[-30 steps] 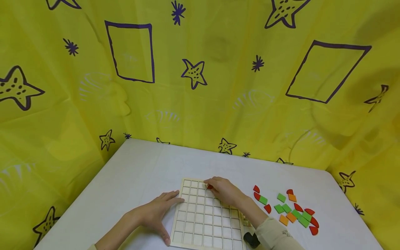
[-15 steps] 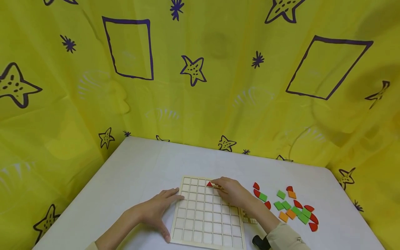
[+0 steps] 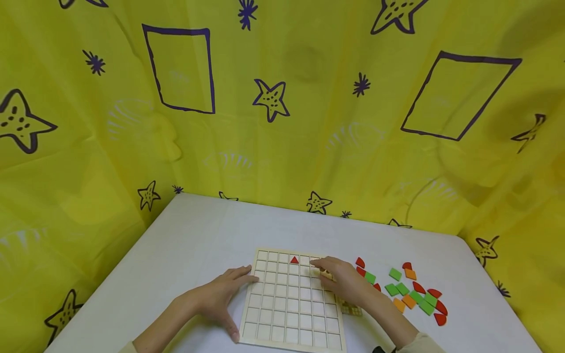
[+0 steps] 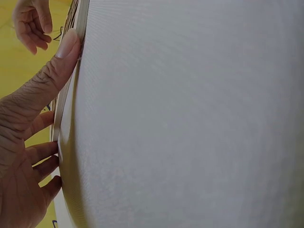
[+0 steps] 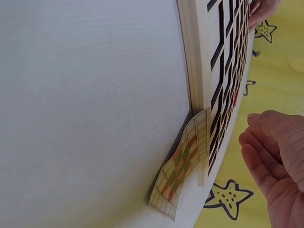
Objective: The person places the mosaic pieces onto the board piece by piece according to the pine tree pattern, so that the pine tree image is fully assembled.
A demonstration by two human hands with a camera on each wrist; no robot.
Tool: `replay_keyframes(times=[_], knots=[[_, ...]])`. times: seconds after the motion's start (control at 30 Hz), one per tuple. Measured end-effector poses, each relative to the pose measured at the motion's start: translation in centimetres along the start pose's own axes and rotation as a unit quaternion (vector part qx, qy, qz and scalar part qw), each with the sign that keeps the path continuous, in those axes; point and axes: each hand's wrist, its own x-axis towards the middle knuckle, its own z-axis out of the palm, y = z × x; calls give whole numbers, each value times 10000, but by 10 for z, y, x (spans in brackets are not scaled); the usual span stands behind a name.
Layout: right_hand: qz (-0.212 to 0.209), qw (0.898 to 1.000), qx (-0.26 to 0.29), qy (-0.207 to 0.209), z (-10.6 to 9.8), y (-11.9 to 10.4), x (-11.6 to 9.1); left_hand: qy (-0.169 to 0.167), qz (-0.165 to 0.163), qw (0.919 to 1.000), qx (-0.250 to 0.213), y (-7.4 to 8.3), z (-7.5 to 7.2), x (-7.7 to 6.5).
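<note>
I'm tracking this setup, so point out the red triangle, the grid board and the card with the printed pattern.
Red triangle (image 3: pixel 294 261): head view, middle of its face.
Grid board (image 3: pixel 280 291): head view, a bare cell near its middle.
Printed card (image 5: pixel 182 164): right wrist view, the coloured pattern on it.

Two pale beige sleeves (image 3: pixel 422 344)

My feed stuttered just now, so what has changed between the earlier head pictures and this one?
The right hand has let go of the red triangle it was pinching and moved right, toward the near side of the board; the triangle now lies in a far-row square. The left hand stays at the board's left edge, and the loose pieces look unmoved.
</note>
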Motion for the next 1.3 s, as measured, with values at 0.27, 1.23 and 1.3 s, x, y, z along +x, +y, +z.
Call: replay_keyframes(times=[0.27,1.23,1.3], knots=[[-344,9980,-37,526,-6,7,-18,38,25,10000,51,0,1,0],[724,9909,-27,1133,-20,28,-66,51,-101,9999,21,-3,3,0],[876,9899,-20,1118,-22,30,-69,52,-118,9999,36,-3,3,0]])
